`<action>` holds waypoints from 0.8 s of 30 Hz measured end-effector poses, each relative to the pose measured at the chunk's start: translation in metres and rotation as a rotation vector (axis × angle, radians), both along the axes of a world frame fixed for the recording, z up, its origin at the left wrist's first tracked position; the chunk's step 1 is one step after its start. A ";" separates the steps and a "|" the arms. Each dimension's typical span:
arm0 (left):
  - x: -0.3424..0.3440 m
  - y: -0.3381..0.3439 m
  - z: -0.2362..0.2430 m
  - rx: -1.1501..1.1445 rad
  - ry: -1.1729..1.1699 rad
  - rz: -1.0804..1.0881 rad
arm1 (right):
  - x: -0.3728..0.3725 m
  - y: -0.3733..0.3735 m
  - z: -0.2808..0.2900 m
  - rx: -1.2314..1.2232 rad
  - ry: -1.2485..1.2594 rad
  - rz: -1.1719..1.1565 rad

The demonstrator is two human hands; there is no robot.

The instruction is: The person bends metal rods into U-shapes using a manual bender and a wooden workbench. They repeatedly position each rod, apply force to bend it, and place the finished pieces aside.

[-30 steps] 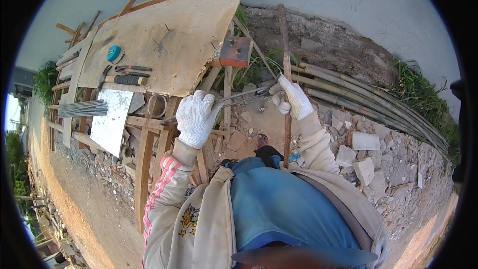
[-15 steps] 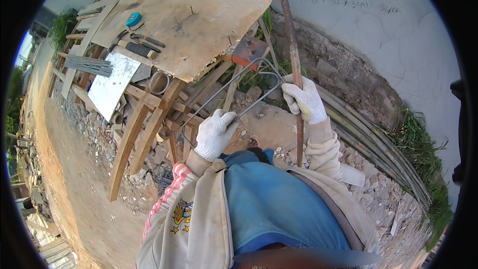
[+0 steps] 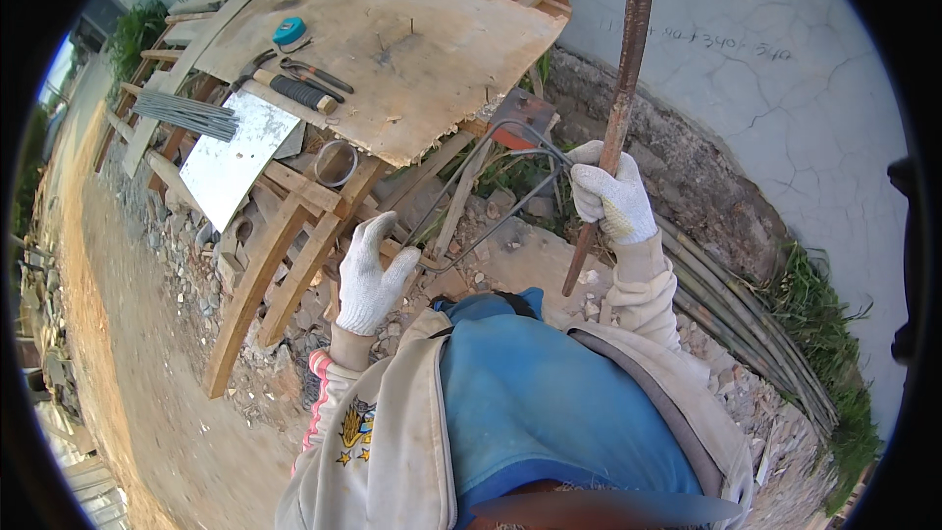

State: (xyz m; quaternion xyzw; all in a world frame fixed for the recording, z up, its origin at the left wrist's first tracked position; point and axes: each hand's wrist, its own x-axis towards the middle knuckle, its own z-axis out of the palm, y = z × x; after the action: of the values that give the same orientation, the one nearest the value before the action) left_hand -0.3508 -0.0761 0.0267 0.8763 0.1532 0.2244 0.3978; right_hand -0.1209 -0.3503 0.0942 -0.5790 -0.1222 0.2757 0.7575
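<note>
My right hand [image 3: 613,194], in a white knitted glove, is closed round a long rusty metal bar [image 3: 628,49] with a notched upper end. The bar leans, its lower end near my body. A thin steel rod bent into a rectangular loop [image 3: 500,223] reaches from the red metal block [image 3: 525,116] toward me. Its crossing ends lie close by my right fingers; whether they touch, I cannot tell. My left hand [image 3: 366,280], also gloved, hangs open beside the loop's near corner, thumb and fingers apart and nothing in them.
A wooden bench with a plywood top [image 3: 442,29] carries a teal tape measure [image 3: 289,32], a hammer [image 3: 294,90] and pincers [image 3: 316,74]. Cut rods [image 3: 186,113] lie beyond a white sheet [image 3: 240,152]. Bamboo poles [image 3: 741,314] lie along the cracked wall [image 3: 746,59]; rubble is underfoot.
My left hand has let go of the bent rod and drawn back left, opening. My right hand has raised the rusty bar. The loop's near end has shifted right.
</note>
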 end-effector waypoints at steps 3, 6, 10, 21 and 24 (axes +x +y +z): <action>-0.001 0.013 -0.053 -0.414 0.414 -0.206 | 0.005 0.014 0.003 0.000 0.008 -0.034; 0.003 0.010 -0.103 -0.696 0.273 -0.256 | 0.006 0.028 0.002 -0.009 0.019 -0.054; 0.013 0.005 -0.149 -0.753 0.266 -0.051 | 0.000 0.037 -0.004 -0.002 0.090 -0.052; 0.081 0.002 -0.205 -1.115 0.138 0.074 | 0.024 0.018 -0.004 -0.015 0.051 0.141; 0.066 -0.011 -0.191 -0.973 0.114 0.214 | 0.037 -0.002 -0.002 -0.181 -0.017 0.105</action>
State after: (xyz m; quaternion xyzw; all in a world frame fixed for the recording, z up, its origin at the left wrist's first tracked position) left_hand -0.2846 -0.0874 -0.1642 0.5793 0.3508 0.1184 0.7262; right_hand -0.0835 -0.3520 0.0920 -0.6402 -0.1335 0.3202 0.6854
